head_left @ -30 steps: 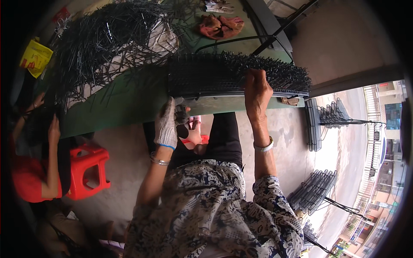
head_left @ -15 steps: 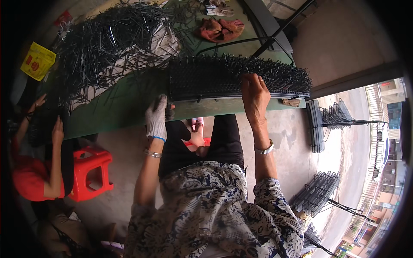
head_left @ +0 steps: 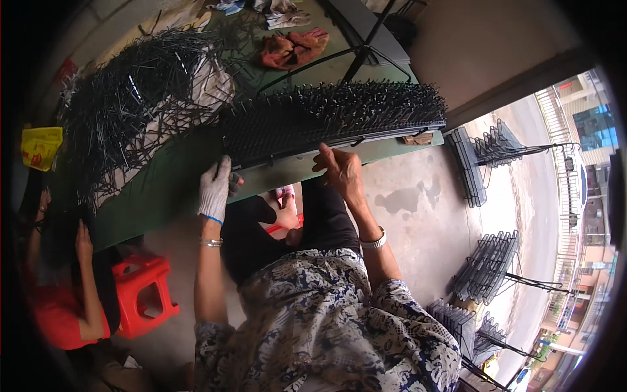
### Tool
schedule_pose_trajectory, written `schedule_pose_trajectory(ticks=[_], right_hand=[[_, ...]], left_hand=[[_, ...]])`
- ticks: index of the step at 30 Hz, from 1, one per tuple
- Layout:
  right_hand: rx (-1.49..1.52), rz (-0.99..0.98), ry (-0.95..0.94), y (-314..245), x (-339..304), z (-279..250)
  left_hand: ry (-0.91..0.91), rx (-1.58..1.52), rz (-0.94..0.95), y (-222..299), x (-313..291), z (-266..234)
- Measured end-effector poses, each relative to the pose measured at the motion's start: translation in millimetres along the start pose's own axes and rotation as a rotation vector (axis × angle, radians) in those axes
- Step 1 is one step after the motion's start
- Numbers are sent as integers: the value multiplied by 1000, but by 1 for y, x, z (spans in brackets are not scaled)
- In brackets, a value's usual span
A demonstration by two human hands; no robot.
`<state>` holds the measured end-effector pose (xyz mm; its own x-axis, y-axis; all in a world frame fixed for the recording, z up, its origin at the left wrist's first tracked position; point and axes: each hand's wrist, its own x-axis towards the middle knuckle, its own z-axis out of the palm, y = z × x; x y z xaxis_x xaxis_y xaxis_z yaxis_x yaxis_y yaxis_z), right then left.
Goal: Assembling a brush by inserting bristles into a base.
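Observation:
A black perforated panel [head_left: 274,140], dense with upright black prongs along its far side, lies along the front of the green table [head_left: 163,209]. At its near left corner is my left hand [head_left: 214,186], in a white knit glove. Its fingers are curled inward and their dark tips show; whatever they hold cannot be made out. My bare right hand [head_left: 344,175] hovers by the panel's front edge, fingers partly bent and apart, with nothing visible between them. Left of the panel, a big heap of thin black strips [head_left: 137,91] spreads over pale cloth [head_left: 189,104].
A reddish cloth [head_left: 294,49] and a black metal frame [head_left: 359,55] sit behind the panel. At left, a co-worker's hand [head_left: 83,243] is near the table, beside a red stool [head_left: 144,294]. Black wire racks [head_left: 486,268] stand on the floor at right.
My right hand has come off the prongs down to the panel's front edge, its fingers opening. My left hand stays by the panel's corner. The whole view has shifted and tilted.

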<state>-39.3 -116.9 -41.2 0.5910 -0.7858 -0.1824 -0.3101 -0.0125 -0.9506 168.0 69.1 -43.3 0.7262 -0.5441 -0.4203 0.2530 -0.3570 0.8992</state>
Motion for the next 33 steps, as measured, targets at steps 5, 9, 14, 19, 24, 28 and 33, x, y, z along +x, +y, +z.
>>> schedule_pose_trajectory(ticks=[5, 9, 14, 19, 24, 28, 33], right_hand=[[436, 112, 82, 17, 5, 4], [570, 74, 127, 22, 15, 12], [600, 46, 177, 19, 15, 16], [560, 2, 221, 40, 20, 8], [582, -40, 273, 47, 24, 5], [466, -37, 279, 43, 22, 3], [-116, 72, -75, 2, 4, -15]], left_hand=[[-39, 85, 32, -2, 0, 1], [-18, 75, 30, -4, -6, 4], [27, 54, 63, -13, -7, 3], [6, 11, 68, -25, -4, 21], [-65, -19, 58, -23, -7, 26], [-57, -88, 128, -28, -8, 30], [-55, -230, 58, -34, -14, 30]])
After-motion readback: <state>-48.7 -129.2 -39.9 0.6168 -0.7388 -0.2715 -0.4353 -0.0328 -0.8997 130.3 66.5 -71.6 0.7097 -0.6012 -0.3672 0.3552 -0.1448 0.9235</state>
